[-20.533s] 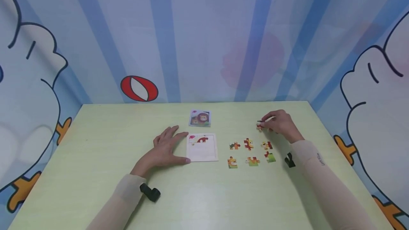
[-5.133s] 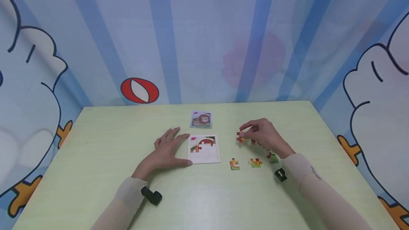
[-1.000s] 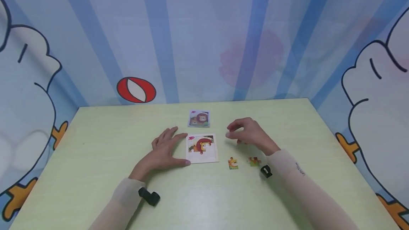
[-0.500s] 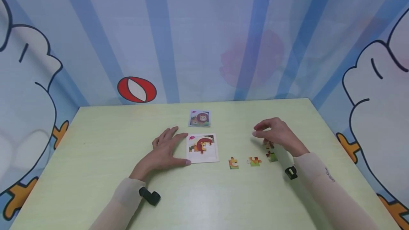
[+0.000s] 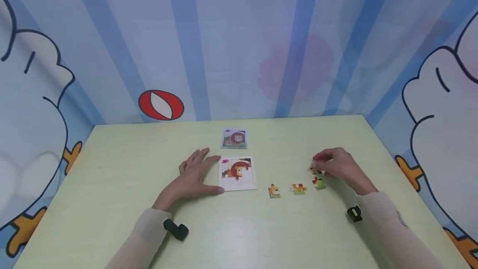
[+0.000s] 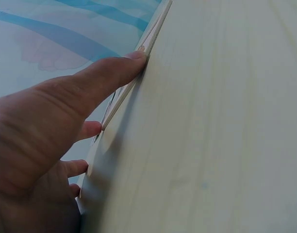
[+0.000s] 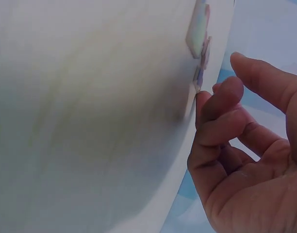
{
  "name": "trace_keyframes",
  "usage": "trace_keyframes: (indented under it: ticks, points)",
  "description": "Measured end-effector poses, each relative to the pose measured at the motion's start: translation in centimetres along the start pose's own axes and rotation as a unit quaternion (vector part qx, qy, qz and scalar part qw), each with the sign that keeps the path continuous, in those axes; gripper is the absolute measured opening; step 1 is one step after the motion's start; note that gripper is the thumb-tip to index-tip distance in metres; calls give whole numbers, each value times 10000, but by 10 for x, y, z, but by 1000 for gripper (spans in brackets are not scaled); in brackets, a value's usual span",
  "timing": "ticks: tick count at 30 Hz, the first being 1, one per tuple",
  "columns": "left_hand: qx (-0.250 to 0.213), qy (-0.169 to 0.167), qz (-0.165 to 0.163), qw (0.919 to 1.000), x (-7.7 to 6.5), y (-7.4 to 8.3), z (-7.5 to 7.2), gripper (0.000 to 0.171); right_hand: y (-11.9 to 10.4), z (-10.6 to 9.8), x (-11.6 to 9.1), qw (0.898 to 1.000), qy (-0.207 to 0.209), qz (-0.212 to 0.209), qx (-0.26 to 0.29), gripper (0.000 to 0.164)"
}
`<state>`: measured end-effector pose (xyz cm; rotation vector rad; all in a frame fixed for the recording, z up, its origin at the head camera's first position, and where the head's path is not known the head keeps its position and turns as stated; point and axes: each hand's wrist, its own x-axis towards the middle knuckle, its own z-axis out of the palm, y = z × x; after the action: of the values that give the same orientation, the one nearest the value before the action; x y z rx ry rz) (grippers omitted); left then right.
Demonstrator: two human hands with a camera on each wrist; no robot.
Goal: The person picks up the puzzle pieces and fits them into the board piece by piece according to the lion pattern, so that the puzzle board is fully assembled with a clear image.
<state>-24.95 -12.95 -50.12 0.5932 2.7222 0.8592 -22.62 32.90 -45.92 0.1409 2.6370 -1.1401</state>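
Note:
My left hand (image 5: 192, 177) rests on the table with thumb and index finger spread along the left side of a white puzzle tray (image 5: 237, 187); in the left wrist view the thumb (image 6: 114, 75) lies on the tray's rim. A partly assembled lion picture (image 5: 235, 169) fills the tray's upper part. My right hand (image 5: 341, 167) reaches down over a jigsaw piece (image 5: 316, 171), partly covered by the fingertips. In the right wrist view its thumb (image 7: 260, 77) and index finger stand apart, with no piece between them. Nearby lies a green and red piece (image 5: 319, 183).
Two more jigsaw pieces, a yellow one (image 5: 274, 191) and an orange and green one (image 5: 298, 189), lie right of the tray. Behind it is a lion picture card (image 5: 234, 138). A printed cloth wall (image 5: 239, 53) borders the table's back edge.
My right hand has moved right from beside the tray and lowered to a loose piece. Over the longer span, lion pieces have been added to the tray. My left hand stays put.

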Motion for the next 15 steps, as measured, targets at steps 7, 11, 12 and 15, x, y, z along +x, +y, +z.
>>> trace_keyframes:
  ticks: [7,11,12,15]
  points:
    - [110,-71,-74,9999,1,0,1,100,7,1,-7,9994,96,253,-203,52]
    - [87,-82,-91,9999,1,0,1,100,8,3,-9,9992,117,277,-274,54]
    - [84,-81,-88,9999,1,0,0,100,8,4,-8,9991,130,282,-301,54]
    - [82,-60,-67,9999,0,1,-1,100,7,6,-8,9987,168,253,-403,53]
